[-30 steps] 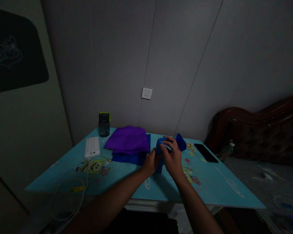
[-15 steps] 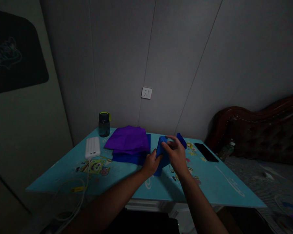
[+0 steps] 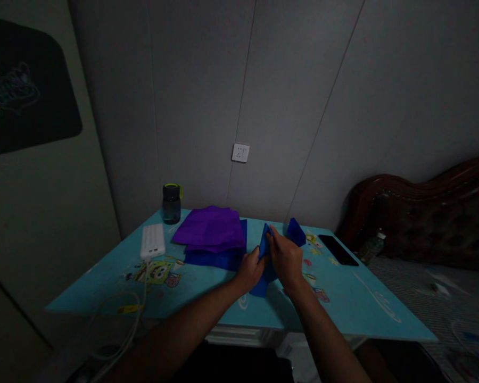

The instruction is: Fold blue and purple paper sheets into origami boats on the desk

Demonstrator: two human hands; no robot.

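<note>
Over the worktop (image 3: 335,314), the left hand (image 3: 250,271) is pinching a creased blue sheet (image 3: 264,246) between thumb and fingers, while the right hand (image 3: 288,261) is closing around its upper part. The sheet is looking only partly folded. Beyond, a folded blue piece (image 3: 295,233) is sitting, seemingly done; purple sheets (image 3: 209,229) are lying spread, apparently unworked.

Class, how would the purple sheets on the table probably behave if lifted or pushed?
The purple sheets look thin for their spread, so they are probably light. Their slightly wavy outline suggests they would bend and droop when lifted by one edge. Their edges lie out of line over the blue layer, so a push might slide them apart.
</note>
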